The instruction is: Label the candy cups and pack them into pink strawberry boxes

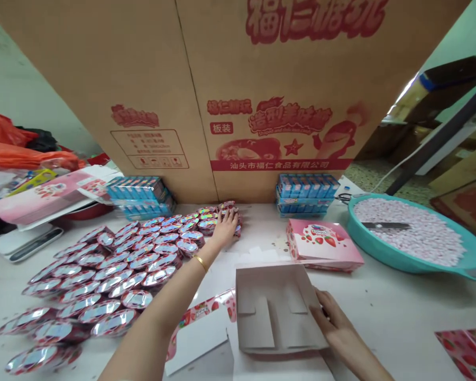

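My left hand [225,226] reaches across to the far right end of a spread of small pink-red cups with shiny lids [143,251]. Its fingers are apart and rest on the endmost cups; I cannot see a firm grip on any of them. A shallow cardboard box [280,309], open side facing me, has bare grey-white inner walls and folded flaps inside. My right hand [328,315] grips its right side, with the thumb at the wall and the other fingers partly hidden. Under and left of the box lies a flat strawberry-printed carton sheet [204,330].
A closed pink strawberry box [323,243] stands beyond the open one. Blue wrapped packs [307,194] stand against a tall brown carton [238,132]. A turquoise basin [355,225] of small pale pieces, with a dark flat tool, is at right. A scale [31,243] sits left.
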Tool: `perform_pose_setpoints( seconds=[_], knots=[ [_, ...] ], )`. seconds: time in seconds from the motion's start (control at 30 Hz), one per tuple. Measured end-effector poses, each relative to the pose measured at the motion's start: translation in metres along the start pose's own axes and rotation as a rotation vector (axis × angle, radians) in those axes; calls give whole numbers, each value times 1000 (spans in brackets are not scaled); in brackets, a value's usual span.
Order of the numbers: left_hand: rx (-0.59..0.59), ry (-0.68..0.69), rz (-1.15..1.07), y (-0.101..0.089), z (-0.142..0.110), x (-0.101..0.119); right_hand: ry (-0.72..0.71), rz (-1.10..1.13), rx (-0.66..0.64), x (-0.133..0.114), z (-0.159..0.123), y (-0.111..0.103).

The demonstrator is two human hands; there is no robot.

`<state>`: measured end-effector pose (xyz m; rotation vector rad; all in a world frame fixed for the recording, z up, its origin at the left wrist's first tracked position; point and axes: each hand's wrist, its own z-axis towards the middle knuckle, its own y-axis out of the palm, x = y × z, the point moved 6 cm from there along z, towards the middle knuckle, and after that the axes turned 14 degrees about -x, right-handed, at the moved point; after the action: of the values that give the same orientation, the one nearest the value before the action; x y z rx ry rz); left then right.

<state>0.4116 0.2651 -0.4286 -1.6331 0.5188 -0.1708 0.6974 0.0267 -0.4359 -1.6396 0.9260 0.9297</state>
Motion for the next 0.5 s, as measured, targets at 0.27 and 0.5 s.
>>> perform_pose_setpoints(
  seconds=[0.27, 0.5],
  knots=[
    [178, -27, -38, -15, -22, 20, 42, 387, 64, 9, 0, 28],
    [366, -285, -500, -49, -72, -10, 3, 518, 59, 9, 3, 33]
  ],
)
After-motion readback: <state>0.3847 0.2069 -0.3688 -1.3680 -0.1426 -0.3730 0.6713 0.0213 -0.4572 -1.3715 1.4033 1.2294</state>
